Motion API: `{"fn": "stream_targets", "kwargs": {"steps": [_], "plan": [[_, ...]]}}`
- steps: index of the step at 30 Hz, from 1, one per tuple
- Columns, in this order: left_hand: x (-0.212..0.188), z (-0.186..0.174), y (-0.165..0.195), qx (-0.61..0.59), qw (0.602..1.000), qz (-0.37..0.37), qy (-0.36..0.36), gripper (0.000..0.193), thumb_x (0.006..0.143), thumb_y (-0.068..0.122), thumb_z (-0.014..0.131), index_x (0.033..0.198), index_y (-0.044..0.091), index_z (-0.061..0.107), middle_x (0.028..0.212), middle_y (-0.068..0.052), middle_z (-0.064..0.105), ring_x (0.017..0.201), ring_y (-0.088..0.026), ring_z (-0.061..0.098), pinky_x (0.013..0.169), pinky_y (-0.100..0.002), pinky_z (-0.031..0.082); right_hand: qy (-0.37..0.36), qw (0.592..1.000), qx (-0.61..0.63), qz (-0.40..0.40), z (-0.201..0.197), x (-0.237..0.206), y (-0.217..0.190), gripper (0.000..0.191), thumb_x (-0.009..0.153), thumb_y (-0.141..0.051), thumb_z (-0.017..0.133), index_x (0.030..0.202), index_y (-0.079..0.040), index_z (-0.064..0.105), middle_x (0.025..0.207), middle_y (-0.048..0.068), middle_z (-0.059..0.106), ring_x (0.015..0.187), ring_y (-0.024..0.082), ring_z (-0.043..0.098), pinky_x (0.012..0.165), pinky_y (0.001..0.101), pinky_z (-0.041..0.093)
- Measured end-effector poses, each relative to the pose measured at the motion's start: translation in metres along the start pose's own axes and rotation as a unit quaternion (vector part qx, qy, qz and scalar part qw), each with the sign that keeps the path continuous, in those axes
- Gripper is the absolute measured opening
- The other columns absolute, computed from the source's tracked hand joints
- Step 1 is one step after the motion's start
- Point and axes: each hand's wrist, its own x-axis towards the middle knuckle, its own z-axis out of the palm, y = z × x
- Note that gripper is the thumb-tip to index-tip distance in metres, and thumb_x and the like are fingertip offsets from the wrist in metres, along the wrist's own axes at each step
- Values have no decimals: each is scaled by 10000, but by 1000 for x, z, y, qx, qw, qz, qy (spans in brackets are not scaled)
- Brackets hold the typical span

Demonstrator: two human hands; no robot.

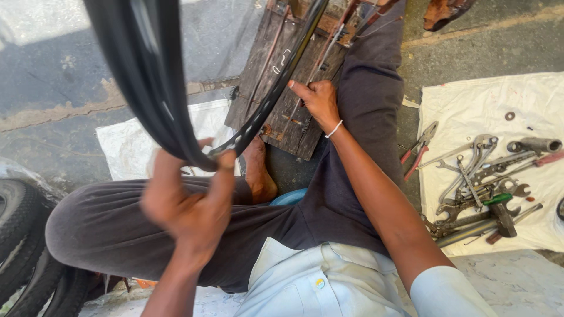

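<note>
I am holding a black bicycle tyre [147,82] up in front of me, its loop rising from my left hand out past the top edge of the view. My left hand [191,202] is gripping the lowest bend of the tyre, thumb and fingers curled round and pinching the rubber between them. A thinner black rim [276,88] is curving from that same grip up to the right, crossing over a dark wooden board [282,70] lying on the ground. My right hand [320,103] is resting on that board just beside the rim, forefinger stretched toward it, the other fingers folded loosely; whether it is touching the rim I cannot tell.

My bent legs in dark trousers [117,229] are filling the middle, with one bare foot [258,176] tucked against the board's near edge, so there is little room directly below the tyre. A white sack [123,147] is lying under the left knee. To the right, well apart from both hands, a white cloth [470,105] is carrying red-handled pliers [418,149], a pile of spanners [476,176] and a hammer [502,217]. Other tyres [23,246] are crowding the lower left corner. Bare pavement is stretching open at upper left.
</note>
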Motion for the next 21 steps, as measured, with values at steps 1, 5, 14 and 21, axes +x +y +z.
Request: {"fn": "stream_targets", "kwargs": {"steps": [1,5,14,21], "plan": [[8,-9,7,-12,997,52,56,296,985,205,766,1174,-12,698,911,-93,735,709,-115,651,570,-246,458,3,1000,-10,-2,0,0,0,610,877,-407,823,439,-95,536,420,-11,497,389,74,512,390,278,380],[47,-27,21,34,976,163,141,302,1002,199,735,1203,-15,661,962,-95,716,736,-123,633,594,-251,462,0,999,-48,7,0,-1,2,651,876,-413,829,442,-69,486,422,11,442,376,103,447,393,299,331],[70,-12,29,120,977,169,56,319,1042,184,666,1268,-24,578,1076,-100,673,797,-139,591,648,-262,472,0,999,-39,13,1,1,1,671,863,-454,831,454,-49,485,423,18,443,377,95,502,383,302,374],[4,19,6,-45,999,-1,-14,340,1103,192,652,1332,-25,526,1282,-153,620,1073,-185,607,892,-303,511,-9,1000,-4,-8,0,-1,0,598,850,-440,814,467,-48,574,431,17,537,404,86,566,405,298,422]]}}
